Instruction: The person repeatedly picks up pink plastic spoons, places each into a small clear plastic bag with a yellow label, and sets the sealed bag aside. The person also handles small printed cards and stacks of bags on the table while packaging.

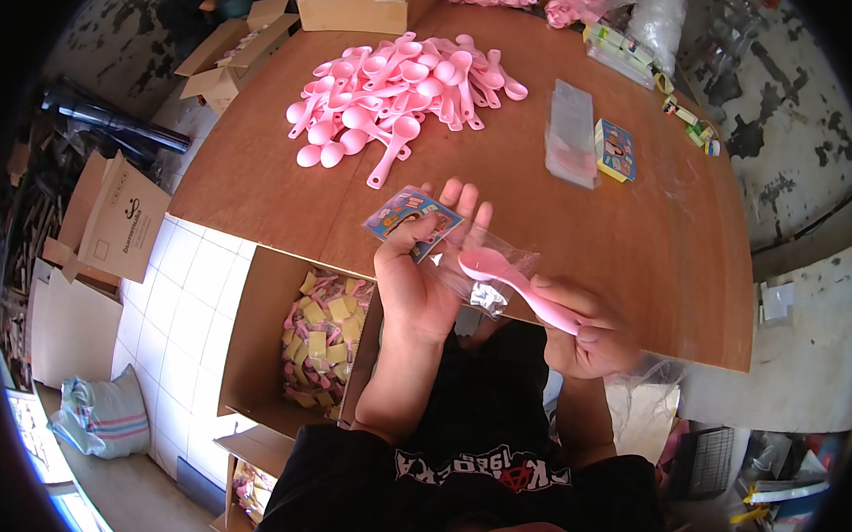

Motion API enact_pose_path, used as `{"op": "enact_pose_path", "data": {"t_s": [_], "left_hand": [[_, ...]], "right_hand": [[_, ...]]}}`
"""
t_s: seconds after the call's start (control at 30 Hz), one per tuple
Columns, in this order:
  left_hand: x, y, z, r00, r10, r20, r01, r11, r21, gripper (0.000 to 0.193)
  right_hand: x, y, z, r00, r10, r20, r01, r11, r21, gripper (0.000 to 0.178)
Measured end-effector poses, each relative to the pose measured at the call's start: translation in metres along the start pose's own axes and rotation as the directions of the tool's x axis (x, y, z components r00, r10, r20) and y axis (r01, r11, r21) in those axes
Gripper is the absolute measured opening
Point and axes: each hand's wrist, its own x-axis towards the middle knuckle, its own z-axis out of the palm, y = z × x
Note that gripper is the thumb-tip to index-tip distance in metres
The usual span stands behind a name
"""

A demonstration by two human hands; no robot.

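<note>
My left hand (414, 289) is turned palm up near the table's front edge, its thumb pressing a small colourful printed card (400, 213) against the fingers. A clear plastic bag (452, 274) lies across that palm and reaches toward the right. In my right hand (592, 337) is the handle of a pink measuring spoon (512, 273). The spoon's bowl is at the bag; whether it sits inside or over the film, I cannot tell. Beyond my hands, a heap of pink spoons (395, 85) covers the table's far left part.
On the brown table (504, 175), flat clear bags (571, 130) lie beside a stack of printed cards (616, 149). Below the front edge, an open carton (259, 340) holds packed spoons. A closed carton (365, 6) stands at the back, and a white sack (106, 414) on the floor.
</note>
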Motion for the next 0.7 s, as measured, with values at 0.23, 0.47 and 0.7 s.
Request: {"op": "enact_pose_path", "data": {"t_s": [0.23, 0.47, 0.7], "left_hand": [[0.001, -0.011, -0.012, 0.994, -0.088, 0.066, 0.082, 0.993, 0.080, 0.036], [-0.001, -0.017, -0.010, 0.989, -0.123, 0.082, 0.110, 0.983, 0.147, 0.030], [0.001, -0.014, -0.017, 0.985, -0.133, 0.106, 0.112, 0.976, 0.188, 0.038]], "right_hand": [[-0.009, -0.001, 0.008, 0.996, -0.045, -0.075, 0.025, 0.969, -0.247, 0.046], [-0.004, -0.010, 0.006, 0.997, 0.019, -0.077, -0.049, 0.911, -0.409, 0.033], [0.003, -0.016, -0.004, 0.974, 0.184, -0.131, -0.212, 0.947, -0.243, 0.024]]}}
